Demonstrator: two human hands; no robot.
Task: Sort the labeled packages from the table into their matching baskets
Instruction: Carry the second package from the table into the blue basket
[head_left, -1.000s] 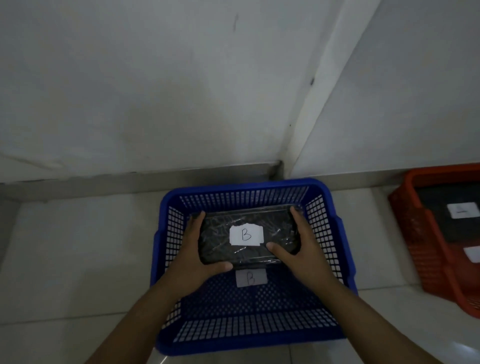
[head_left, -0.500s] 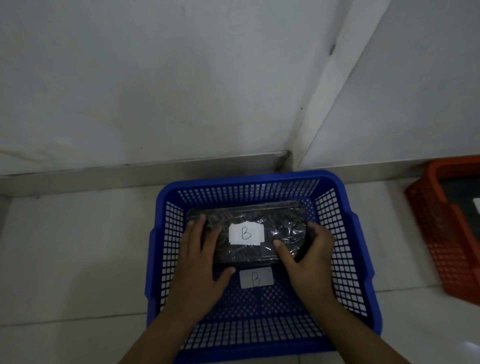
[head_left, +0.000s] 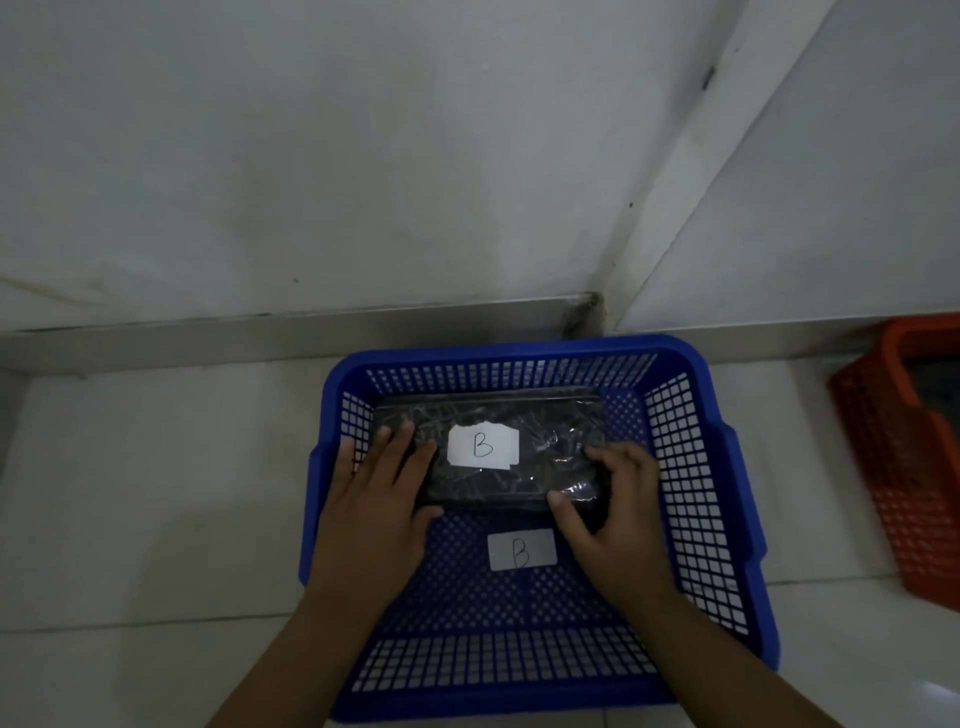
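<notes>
Now we have the package (head_left: 488, 447) lying flat in the far half of the blue basket (head_left: 691, 499), its white B label (head_left: 483, 447) facing up and matching the B tag (head_left: 521, 550) on the basket floor just nearer us. Our left hand (head_left: 379, 499) lies spread on the package's left end, fingers flat on top, not clasping it. Our right hand (head_left: 618, 504) curls round the near right corner, thumb on the front edge, a loose grip at most. We judge the package light and fairly stiff, a tray under crinkly clear film that looks slippery and easy to dent. So hold it by the 2 short ends, not the film top. An orange basket (head_left: 904, 467) stands well apart at right.
</notes>
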